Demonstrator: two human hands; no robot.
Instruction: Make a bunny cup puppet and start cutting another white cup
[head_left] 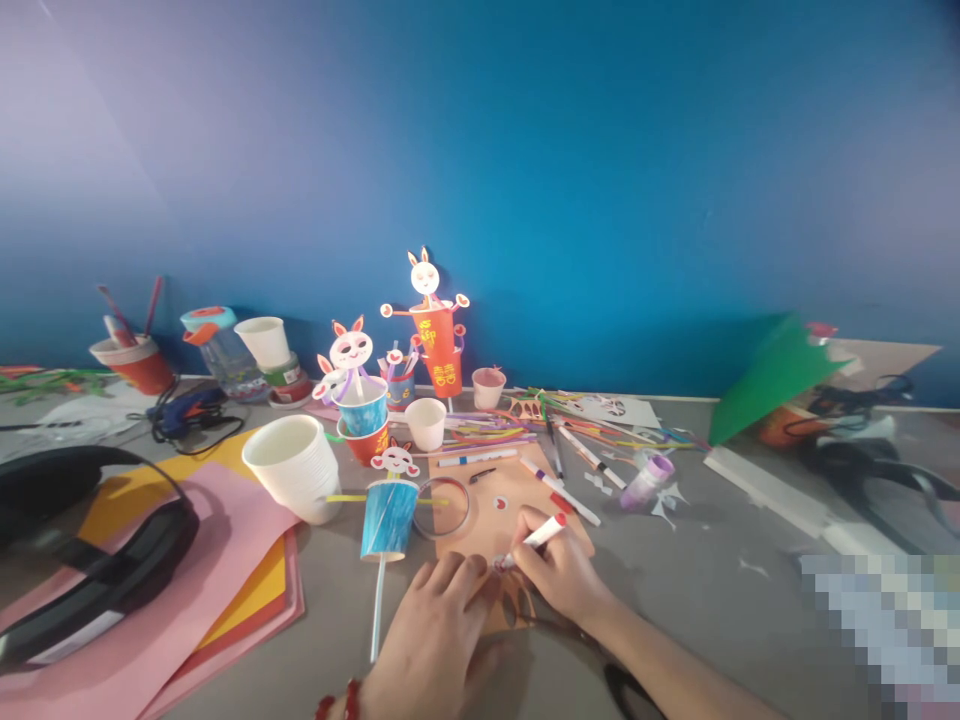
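Note:
My right hand [559, 568] grips a white marker [544, 532] with a red end, its tip lowered to a small white paper cutout [501, 565]. My left hand [442, 615], fingers curled and thumb close to the forefinger, pins that cutout at its edge over an orange sheet [480, 515]. Red marks show on the cutout, partly covered by my fingers. Another small cutout with a red patch [500, 503] lies further up the sheet. To the left, a blue-coloured paper cup [389, 520] with an animal-face cutout [396, 461] and a straw lies beside a tape ring [442, 507].
Stacked white cups [294, 468] stand left of centre, near headphones [112, 590] on coloured paper [247, 610]. Cup figures [437, 345] stand by the blue wall. Several markers [561, 492], a purple glue stick [646, 482] and paper scraps [667, 505] lie to the right.

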